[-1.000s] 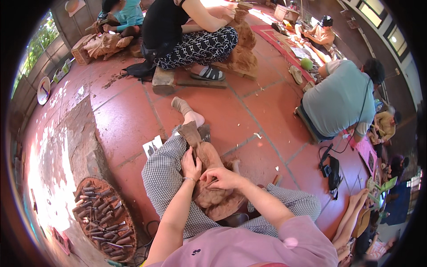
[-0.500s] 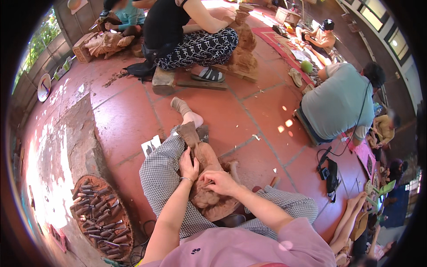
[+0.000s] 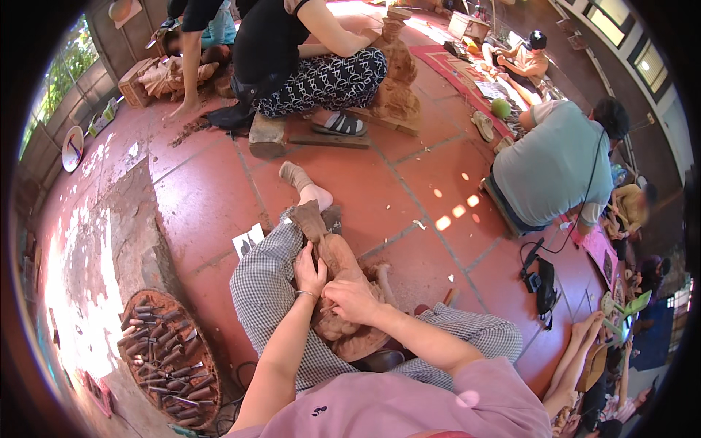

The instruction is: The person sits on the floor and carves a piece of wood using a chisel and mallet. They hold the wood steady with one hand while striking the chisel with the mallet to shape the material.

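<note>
I see my left hand [image 3: 309, 271] clamped on the wooden carving [image 3: 337, 292], long axis toward frame top, my right hand [image 3: 352, 301] closed on its lower centre.

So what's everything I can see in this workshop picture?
wooden carving: one, reddish brown, on the person's lap
tool basket: one, round, full of chisels, lower left
tiled floor: red
large carving: one, brown, top centre
seated person in patterned trousers: one, top
person in pale green shirt: one, right
papers: white, beside the knee
left hand: on the carving
right hand: on the carving, beside the left
</note>
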### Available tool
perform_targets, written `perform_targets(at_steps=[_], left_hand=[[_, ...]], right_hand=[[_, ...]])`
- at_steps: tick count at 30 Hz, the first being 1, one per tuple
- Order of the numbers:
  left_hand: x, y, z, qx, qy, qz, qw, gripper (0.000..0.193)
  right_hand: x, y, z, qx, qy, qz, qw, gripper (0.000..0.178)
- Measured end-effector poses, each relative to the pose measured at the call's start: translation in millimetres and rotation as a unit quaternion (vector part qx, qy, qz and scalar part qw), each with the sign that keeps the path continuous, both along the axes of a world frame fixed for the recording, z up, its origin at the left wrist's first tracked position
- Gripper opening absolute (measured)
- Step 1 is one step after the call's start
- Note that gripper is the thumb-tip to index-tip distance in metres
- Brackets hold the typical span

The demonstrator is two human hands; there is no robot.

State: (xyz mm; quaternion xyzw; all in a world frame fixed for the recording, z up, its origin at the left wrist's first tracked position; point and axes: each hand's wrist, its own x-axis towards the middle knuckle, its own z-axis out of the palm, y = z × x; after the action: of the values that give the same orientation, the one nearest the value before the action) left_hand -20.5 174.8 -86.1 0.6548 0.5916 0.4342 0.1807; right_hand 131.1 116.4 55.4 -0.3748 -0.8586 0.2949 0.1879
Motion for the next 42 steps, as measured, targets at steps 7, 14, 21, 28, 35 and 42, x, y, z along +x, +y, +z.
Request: perform_targets(at_steps=[7,14,21,28,35,42], left_hand=[[3,-2,5,0.002,-0.002,0.004,1.0,0.055],[3,-2,5,0.002,-0.012,0.002,1.0,0.056],[0,1,-1,0.005,0.0,0.003,1.0,0.055],[3,-3,7,-0.003,0.007,0.005,1.0,0.056],[2,-3,3,-0.027,0.004,-0.005,1.0,0.059],[1,-4,1,0.01,0.009,0.002,1.0,0.059]], right_hand=[[0,9,3,-0.048,-0.019,-0.002,0.999,0.015],[-19,-5,-1,-0.006,-0.128,-0.063,0.99,0.011],[-26,-9,-7,0.08,-0.151,-0.044,0.984,0.01],[-17,-9,7,0.041,-0.156,-0.043,0.986,0.013],[-30,-8,-7,0.068,-0.21,-0.048,0.974,0.02],[-15,-12,11,0.079,-0.148,-0.046,0.985,0.021]])
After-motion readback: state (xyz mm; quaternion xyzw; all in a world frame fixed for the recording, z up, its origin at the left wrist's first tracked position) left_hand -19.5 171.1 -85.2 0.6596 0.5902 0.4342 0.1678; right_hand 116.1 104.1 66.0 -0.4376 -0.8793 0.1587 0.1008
